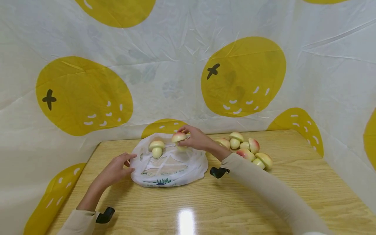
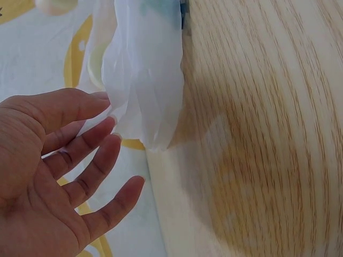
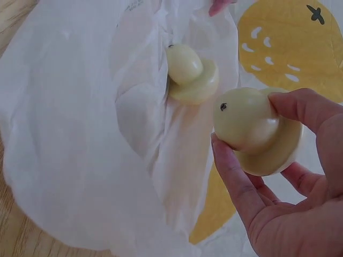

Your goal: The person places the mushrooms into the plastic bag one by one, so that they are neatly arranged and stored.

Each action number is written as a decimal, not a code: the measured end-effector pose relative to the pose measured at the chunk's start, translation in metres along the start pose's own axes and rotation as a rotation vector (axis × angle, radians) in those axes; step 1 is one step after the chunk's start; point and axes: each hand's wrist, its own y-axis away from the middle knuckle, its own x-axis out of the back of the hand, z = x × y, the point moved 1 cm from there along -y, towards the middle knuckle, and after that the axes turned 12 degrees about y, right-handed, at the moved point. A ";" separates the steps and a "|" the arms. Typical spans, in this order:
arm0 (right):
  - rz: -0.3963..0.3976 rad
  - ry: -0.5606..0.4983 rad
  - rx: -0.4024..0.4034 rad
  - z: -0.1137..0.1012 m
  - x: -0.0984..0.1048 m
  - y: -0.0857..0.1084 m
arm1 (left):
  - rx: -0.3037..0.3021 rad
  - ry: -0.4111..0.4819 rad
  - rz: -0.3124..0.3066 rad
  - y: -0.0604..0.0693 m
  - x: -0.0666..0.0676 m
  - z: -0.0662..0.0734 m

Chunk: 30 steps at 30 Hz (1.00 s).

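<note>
A white plastic bag [image 1: 192,173] with green print lies spread on the table, its mouth open. Inside it sits one toy mushroom [image 1: 157,148], pale with a rounded cap. My right hand [image 1: 192,138] holds a second toy mushroom [image 3: 249,120] over the bag's far right part, thumb and fingers gripping it; its cap has a red blush in the head view. At the bag's left edge is my left hand [image 1: 117,168], fingers spread and loosely bent. In the left wrist view, its fingertips [image 2: 110,122] meet or nearly meet the bag's edge; contact is unclear.
Several more toy mushrooms [image 1: 248,145] lie clustered on the wooden table [image 1: 235,202] to the right, partly behind my right forearm. A white curtain [image 1: 164,75] with big yellow fruit prints hangs along the table's back and sides.
</note>
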 end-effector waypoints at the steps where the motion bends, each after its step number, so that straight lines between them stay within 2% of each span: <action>1: -0.004 -0.011 -0.006 -0.001 -0.002 -0.001 | 0.001 -0.001 -0.001 0.000 0.000 0.000; 8: -0.041 -0.073 -0.041 -0.001 -0.013 -0.011 | 0.008 -0.001 -0.008 0.000 0.000 0.003; 17: -0.026 0.023 -0.049 -0.002 -0.023 -0.020 | 0.010 0.001 -0.010 0.000 0.000 0.001; 30: 0.022 0.132 -0.113 0.006 -0.042 -0.033 | 0.004 -0.001 -0.011 -0.001 -0.001 0.001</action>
